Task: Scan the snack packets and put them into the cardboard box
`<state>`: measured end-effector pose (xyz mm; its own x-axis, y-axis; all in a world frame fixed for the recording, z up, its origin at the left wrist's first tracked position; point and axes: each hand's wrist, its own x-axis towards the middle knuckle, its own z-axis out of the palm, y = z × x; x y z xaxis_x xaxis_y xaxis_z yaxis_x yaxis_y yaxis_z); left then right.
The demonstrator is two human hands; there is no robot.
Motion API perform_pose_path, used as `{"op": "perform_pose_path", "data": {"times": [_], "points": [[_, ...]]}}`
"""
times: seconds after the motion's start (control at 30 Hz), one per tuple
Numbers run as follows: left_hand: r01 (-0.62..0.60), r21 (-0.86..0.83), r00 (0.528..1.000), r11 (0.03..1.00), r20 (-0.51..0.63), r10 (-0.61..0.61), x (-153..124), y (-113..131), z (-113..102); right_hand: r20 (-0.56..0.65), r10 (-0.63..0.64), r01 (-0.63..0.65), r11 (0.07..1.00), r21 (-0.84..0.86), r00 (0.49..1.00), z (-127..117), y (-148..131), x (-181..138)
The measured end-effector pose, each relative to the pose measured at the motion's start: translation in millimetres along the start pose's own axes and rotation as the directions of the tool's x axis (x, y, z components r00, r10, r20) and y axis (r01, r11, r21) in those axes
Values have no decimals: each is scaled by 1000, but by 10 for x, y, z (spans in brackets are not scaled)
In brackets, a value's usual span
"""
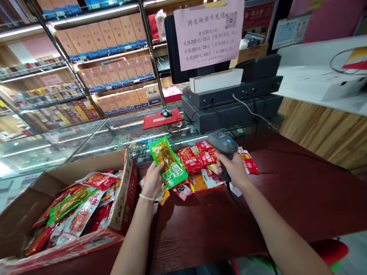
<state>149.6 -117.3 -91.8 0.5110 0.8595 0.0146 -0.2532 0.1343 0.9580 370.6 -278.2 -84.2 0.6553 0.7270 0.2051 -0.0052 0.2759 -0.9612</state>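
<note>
My left hand (154, 179) grips the lower left edge of a green snack packet (168, 162) with a clear window onto yellowish-brown food. The packet is tilted and held over the left end of a pile of snack packets. In my right hand (233, 167) is a black barcode scanner (223, 143) with a small blue light; my fingers wrap round its handle. Red snack packets (193, 159) and other colourful ones lie in the pile between and beneath my hands. Left of them stands an open cardboard box (124, 200) holding more packets, among them a white one (79, 217).
The dark red tabletop (298, 199) carries the pile and the box. Behind it is a glass counter (86, 140) with a computer mouse (166, 113) on a red mat. A monitor (173, 49) with a pink notice stands above a black cash drawer (230, 114). A cable trails from the scanner.
</note>
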Motion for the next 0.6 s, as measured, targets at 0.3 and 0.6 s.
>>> {"op": "perform_pose_path", "data": {"times": [0.3, 0.6], "points": [[71, -100, 997, 992, -3, -72, -149, -147, -129, 58, 33, -27, 994, -108, 998, 74, 100, -51], [-120, 589, 985, 799, -29, 170, -52, -162, -358, 198, 7, 66, 931, -360, 980, 132, 45, -122]]}}
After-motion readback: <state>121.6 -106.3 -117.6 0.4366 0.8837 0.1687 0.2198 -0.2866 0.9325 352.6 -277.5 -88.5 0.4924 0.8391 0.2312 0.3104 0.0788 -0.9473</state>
